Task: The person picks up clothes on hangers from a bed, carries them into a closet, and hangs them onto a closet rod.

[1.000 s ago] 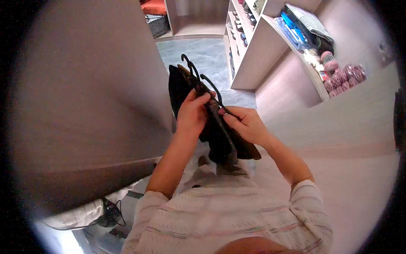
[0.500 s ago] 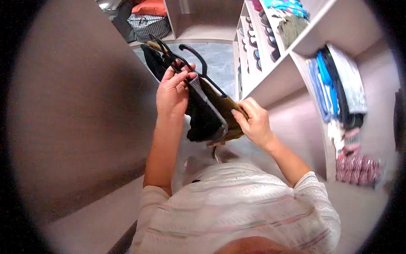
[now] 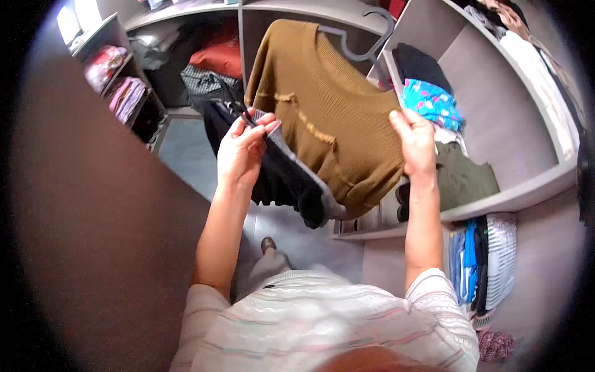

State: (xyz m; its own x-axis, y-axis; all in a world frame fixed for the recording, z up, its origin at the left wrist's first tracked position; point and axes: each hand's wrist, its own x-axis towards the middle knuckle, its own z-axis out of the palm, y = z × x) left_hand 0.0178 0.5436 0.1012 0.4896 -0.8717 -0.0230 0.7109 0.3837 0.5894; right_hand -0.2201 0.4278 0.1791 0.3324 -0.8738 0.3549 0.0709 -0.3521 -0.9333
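Observation:
A mustard-brown knit top hangs spread out on a grey hanger, whose hook points up and right. My right hand pinches the top at its right shoulder, thumb in front. My left hand is closed round the dark hangers of a black and grey garment, which hangs below it and overlaps the brown top's lower left side.
Open shelves at right hold a blue patterned cloth, an olive garment and upright folded clothes. An orange item lies on a checked bag at the back. A brown panel stands close at left.
The brown top has come up and away from the black and grey garment and now faces me, spread out. My right hand has risen with it. The view has shifted towards the shelves.

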